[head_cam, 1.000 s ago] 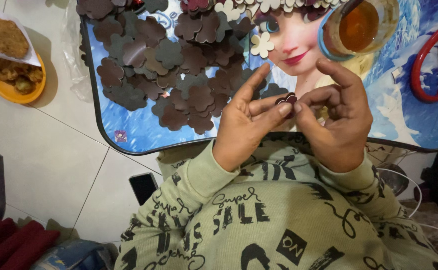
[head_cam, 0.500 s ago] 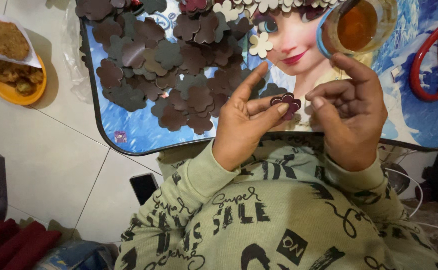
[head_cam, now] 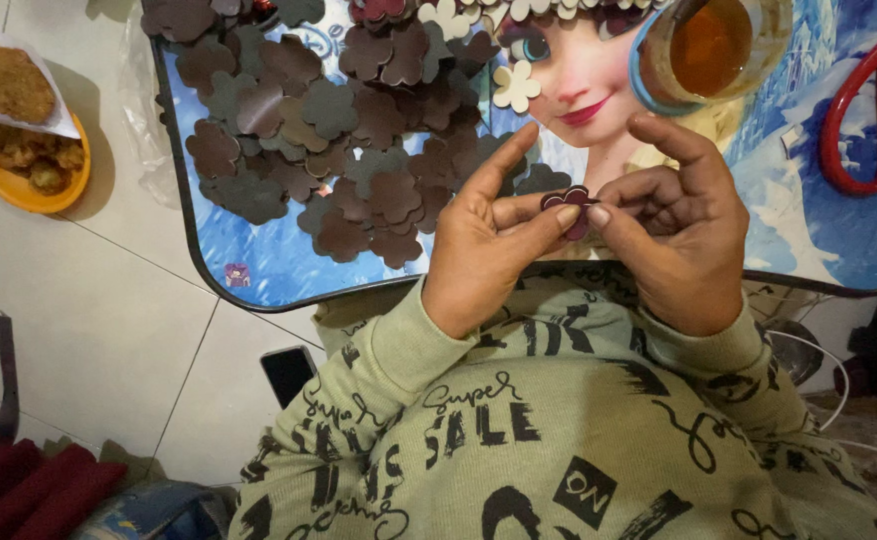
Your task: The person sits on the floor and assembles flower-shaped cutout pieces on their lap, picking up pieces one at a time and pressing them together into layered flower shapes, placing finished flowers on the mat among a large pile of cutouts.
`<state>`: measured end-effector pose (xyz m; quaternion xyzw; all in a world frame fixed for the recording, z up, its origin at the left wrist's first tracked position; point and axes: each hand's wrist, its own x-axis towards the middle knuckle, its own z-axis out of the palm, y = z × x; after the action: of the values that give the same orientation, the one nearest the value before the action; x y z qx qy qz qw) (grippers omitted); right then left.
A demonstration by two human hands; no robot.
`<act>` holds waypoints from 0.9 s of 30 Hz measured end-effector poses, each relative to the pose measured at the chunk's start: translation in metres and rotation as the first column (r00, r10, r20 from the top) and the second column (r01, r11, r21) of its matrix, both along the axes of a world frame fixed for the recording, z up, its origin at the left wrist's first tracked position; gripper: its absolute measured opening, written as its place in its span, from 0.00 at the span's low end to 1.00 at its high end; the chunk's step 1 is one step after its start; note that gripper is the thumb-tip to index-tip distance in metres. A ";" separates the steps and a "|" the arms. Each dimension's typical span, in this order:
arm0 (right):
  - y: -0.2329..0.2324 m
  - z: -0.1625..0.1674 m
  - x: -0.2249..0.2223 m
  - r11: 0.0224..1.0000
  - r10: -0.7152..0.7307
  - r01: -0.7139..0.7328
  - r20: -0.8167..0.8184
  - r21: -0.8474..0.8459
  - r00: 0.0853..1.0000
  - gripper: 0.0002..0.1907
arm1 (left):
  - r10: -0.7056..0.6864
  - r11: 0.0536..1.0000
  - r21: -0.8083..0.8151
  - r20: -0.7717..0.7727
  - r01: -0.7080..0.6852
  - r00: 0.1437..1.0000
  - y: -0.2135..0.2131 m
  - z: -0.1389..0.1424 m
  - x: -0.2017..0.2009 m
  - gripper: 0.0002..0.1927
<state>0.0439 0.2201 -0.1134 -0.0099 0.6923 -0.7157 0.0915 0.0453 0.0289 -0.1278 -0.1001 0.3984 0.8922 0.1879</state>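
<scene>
Both hands' grip still pinches the flower cutout (head_cam: 569,200).

I see open tray surface (head_cam: 289,270) along the near-left edge — brown flower cutouts (head_cam: 309,130) crowd the area beyond it. Glass of tea (head_cam: 709,45) and red scissors (head_cam: 859,130) block the far right.

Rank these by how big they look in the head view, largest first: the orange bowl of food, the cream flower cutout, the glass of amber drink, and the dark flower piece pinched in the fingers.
1. glass of amber drink, though cut off by the frame edge
2. orange bowl, close to the glass, so unsure
3. cream flower cutout
4. dark flower piece, mostly hidden by fingers and nearer the camera, so unsure
</scene>
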 end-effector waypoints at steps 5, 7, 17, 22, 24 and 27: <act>-0.001 0.000 0.001 1.000 -0.005 0.005 0.011 -0.012 1.000 0.35 | -0.011 1.000 -0.018 -0.013 0.011 1.000 -0.002 0.003 -0.001 0.43; -0.001 0.000 0.001 1.000 -0.010 0.010 0.013 -0.013 1.000 0.34 | -0.017 1.000 -0.018 -0.011 0.017 1.000 -0.003 0.004 -0.001 0.43; -0.002 0.002 0.001 1.000 -0.008 0.009 0.015 -0.022 1.000 0.34 | -0.029 0.999 -0.018 -0.019 0.028 0.999 -0.003 0.004 -0.001 0.44; -0.001 0.000 0.002 1.000 -0.013 0.013 0.005 -0.016 1.000 0.34 | -0.024 1.000 -0.010 -0.027 0.023 0.999 -0.002 0.000 0.000 0.45; -0.001 -0.002 0.002 1.000 -0.009 0.009 -0.016 -0.009 1.000 0.33 | -0.017 1.000 0.015 -0.024 0.017 1.000 -0.002 -0.001 0.000 0.45; 0.001 -0.005 0.002 1.000 -0.009 0.009 -0.018 0.002 1.000 0.33 | 0.004 0.999 0.052 -0.008 -0.003 1.000 0.000 -0.003 0.000 0.44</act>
<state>0.0460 0.2209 -0.1183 -0.0130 0.6939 -0.7153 0.0819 0.0451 0.0289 -0.1306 -0.0921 0.3756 0.9030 0.1873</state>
